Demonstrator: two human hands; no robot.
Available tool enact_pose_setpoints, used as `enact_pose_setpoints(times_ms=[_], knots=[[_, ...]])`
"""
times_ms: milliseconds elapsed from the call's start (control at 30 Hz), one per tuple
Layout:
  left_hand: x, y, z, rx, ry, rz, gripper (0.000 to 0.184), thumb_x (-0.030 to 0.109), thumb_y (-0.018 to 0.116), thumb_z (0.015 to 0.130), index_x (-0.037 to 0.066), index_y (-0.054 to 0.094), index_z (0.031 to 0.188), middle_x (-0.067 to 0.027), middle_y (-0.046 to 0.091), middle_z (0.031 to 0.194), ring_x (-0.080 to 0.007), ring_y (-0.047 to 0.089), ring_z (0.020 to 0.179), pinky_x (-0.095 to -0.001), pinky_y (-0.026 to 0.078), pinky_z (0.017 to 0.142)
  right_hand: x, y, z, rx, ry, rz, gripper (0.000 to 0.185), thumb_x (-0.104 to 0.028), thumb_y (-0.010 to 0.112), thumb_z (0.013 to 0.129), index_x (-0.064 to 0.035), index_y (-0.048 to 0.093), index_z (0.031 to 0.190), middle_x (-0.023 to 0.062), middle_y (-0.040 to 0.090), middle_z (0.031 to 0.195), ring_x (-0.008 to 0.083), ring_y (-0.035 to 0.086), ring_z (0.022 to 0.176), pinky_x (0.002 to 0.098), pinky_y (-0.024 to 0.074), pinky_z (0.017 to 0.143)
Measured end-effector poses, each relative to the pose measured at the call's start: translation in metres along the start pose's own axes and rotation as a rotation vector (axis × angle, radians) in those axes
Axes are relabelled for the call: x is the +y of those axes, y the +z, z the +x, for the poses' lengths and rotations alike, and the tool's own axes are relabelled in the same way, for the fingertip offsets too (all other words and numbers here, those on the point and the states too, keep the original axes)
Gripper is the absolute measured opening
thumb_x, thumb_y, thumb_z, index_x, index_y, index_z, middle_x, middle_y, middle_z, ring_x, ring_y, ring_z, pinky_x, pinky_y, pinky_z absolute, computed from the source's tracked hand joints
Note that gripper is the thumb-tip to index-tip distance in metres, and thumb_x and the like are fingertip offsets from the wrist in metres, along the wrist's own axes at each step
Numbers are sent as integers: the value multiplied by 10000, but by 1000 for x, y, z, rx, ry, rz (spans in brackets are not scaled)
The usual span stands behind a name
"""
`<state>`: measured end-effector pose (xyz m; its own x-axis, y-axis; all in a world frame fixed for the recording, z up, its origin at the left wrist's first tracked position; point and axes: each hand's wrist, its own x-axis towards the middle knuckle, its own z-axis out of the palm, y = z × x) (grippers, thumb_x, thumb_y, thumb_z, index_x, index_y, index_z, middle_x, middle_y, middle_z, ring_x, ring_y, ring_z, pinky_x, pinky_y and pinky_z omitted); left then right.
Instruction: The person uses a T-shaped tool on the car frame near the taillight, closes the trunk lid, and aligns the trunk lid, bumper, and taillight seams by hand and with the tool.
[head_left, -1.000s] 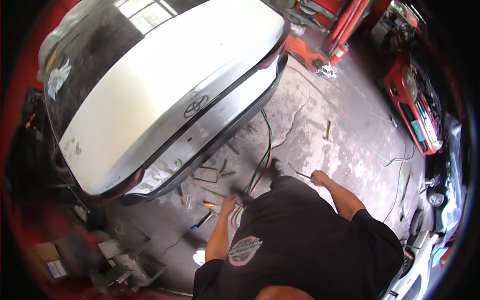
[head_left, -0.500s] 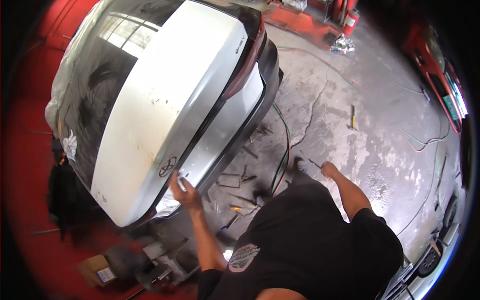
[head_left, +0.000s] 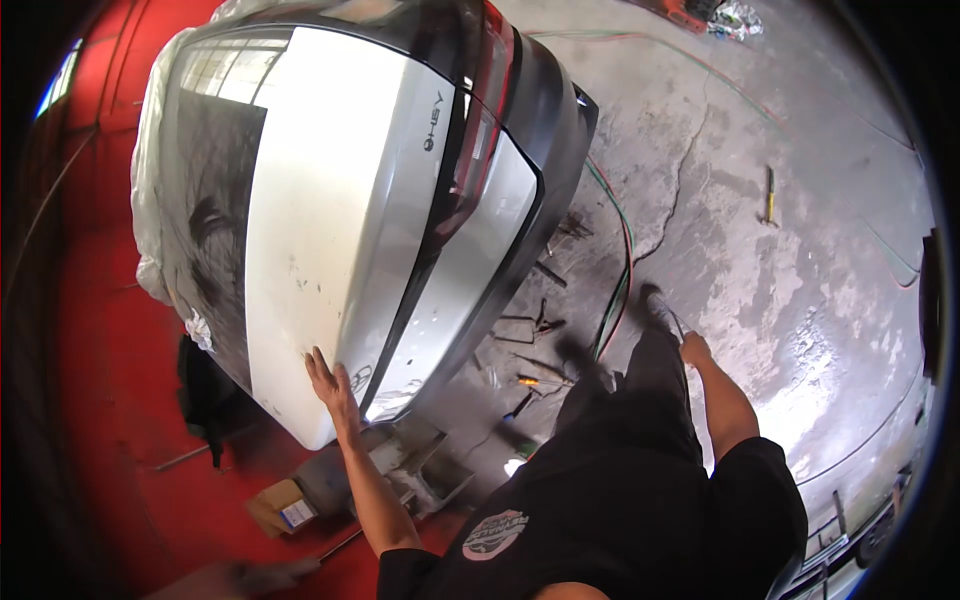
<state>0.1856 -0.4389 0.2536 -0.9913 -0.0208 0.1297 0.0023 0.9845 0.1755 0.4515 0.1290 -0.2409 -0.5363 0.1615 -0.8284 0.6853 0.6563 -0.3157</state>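
My left hand lies against the white trunk lid of a car, near its lower edge beside the round emblem. Its fingers are apart and hold nothing. At my right side, my right hand is closed around a thin metal tool that points toward my foot. The rear window is dark and smudged, with a crumpled white cloth at its edge. Small marks show on the bumper below the lid.
Several tools and bars lie on the floor under the bumper, near red and green hoses. A yellow-handled hammer lies farther right. At the lower left are a cardboard box, a metal frame and a blurred arm-like shape.
My left hand has risen from beside my body to the trunk lid, and its fingers have spread. My right hand still holds the tool. The view has turned toward the car.
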Motion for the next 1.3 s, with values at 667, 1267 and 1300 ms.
enact_pose_setpoints(times_ms=[667,1267,1300], knots=[[0,-10,4,-140,-39,-5,922,553,611,913,104,170,1586,-247,100,1626,-385,96,1513,-500,129,1204,-1,20,11,-151,92,170,234,-95,490,913,90,616,846,229,670,636,308,699,535,406,597,511],[3,-11,6,-191,-47,69,1101,475,764,827,14,93,1570,-266,100,1605,-408,117,1490,-494,134,1204,18,46,50,-128,161,240,316,-171,426,951,57,624,859,226,684,662,323,704,559,421,602,533],[4,-11,7,-200,-62,58,1103,471,766,827,14,89,1570,-262,99,1605,-402,117,1490,-488,134,1204,23,56,63,-118,163,243,313,-191,434,954,51,618,881,231,694,700,347,708,581,438,609,577]])
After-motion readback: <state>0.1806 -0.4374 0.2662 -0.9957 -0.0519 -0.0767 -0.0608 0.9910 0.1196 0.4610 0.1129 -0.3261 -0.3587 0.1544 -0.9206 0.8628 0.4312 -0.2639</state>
